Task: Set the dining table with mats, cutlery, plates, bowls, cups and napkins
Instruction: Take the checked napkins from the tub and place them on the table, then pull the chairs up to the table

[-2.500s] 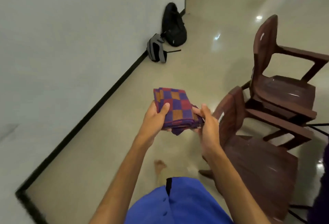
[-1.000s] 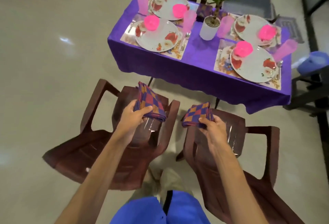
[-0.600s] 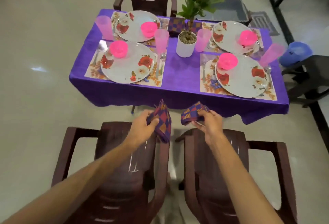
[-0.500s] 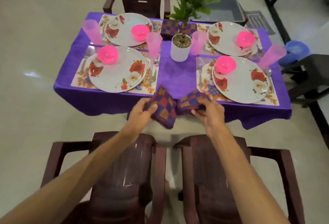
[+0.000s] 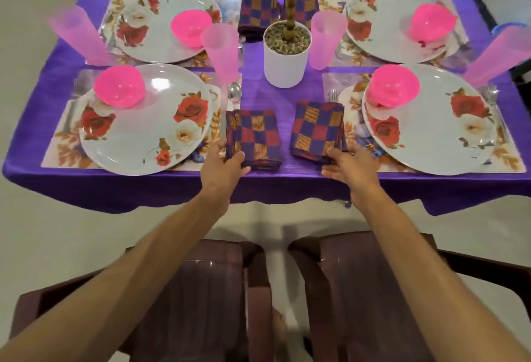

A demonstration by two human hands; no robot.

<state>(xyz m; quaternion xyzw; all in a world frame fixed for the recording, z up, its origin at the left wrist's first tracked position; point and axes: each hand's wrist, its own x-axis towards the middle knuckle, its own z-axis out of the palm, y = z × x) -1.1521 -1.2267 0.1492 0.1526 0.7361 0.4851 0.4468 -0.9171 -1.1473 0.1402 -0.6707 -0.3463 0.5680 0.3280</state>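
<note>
change: both napkins carried in, now flat on desk (image 5: 267, 97) | left hand (image 5: 222, 164) pinches left napkin (image 5: 253, 139) | right hand (image 5: 355, 164) pinches right napkin (image 5: 317, 131) | near settings nearly complete

A home dining room. The surface (image 5: 258, 189) wears a purple cloth and is laid for four: floral mats (image 5: 66, 146), rose-patterned plates (image 5: 146, 120), pink bowls (image 5: 119, 85), pink cups (image 5: 221, 51) and checked napkins (image 5: 253, 137). A potted plant (image 5: 284, 54) stands at its middle. Dark plastic armchairs (image 5: 359, 290) are drawn up on the near side, another at the far side, over a pale glossy tiled floor (image 5: 43, 232).
</note>
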